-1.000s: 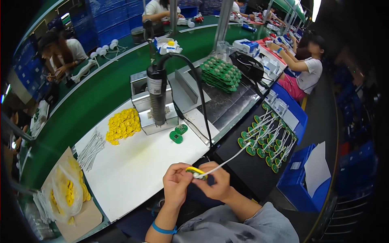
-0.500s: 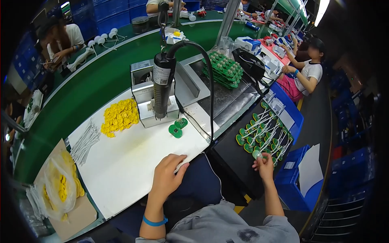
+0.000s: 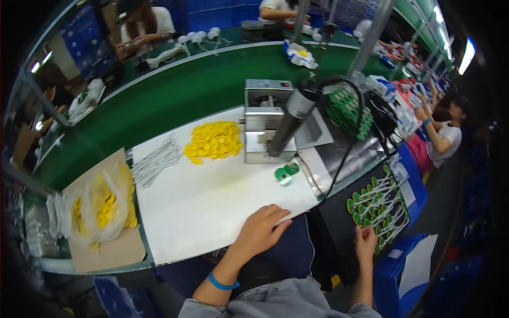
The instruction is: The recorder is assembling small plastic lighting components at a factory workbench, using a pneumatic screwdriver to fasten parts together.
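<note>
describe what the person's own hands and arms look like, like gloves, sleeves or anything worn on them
The left hand and right hand are both ungloved. A plain, narrow blue wristband circles the left wrist; none shows on the right. Loose grey sleeves leave the forearms bare.

head | left fisheye, head-worn | faces down, forward | near above white worktop (image 3: 212,217)
</note>
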### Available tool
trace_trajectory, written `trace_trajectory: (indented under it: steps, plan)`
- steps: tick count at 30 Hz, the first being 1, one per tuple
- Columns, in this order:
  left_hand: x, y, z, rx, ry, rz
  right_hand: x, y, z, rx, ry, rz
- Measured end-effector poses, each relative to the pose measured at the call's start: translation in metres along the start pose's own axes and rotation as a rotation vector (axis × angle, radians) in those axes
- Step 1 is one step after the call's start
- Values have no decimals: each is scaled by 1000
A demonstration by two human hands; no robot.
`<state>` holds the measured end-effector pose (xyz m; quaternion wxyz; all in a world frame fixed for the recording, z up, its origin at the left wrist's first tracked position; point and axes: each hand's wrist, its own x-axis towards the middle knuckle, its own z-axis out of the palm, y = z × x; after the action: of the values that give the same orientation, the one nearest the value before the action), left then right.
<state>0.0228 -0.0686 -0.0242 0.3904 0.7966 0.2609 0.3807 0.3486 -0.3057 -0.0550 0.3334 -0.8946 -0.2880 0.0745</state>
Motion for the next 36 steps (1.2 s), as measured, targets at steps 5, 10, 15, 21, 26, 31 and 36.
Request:
trace_trajectory:
  steps: [5, 10, 15, 21, 26, 31, 36]
  plan:
    - [-29, 1, -26, 114, -89, 77, -61, -152, 52, 462, -571, -173]
    - [-81, 19, -58, 276, -55, 149, -106, -292, 97, 588, -684, -764]
    - [-126, 49, -107, 229, -155, 70, -148, -384, 190, 264, -801, -1198]
    - [-181, 60, -150, 67, -120, 112, -209, -453, 217, -215, -680, -1318]
    - [-226, 79, -224, -307, -62, -103, -257, -455, 205, -159, -633, -1345]
    - [-281, 74, -333, -303, 701, -148, -274, -431, 154, 35, -671, -1322]
    - [-298, 49, -448, 534, 1179, -459, -281, -402, 140, 210, -741, -1182]
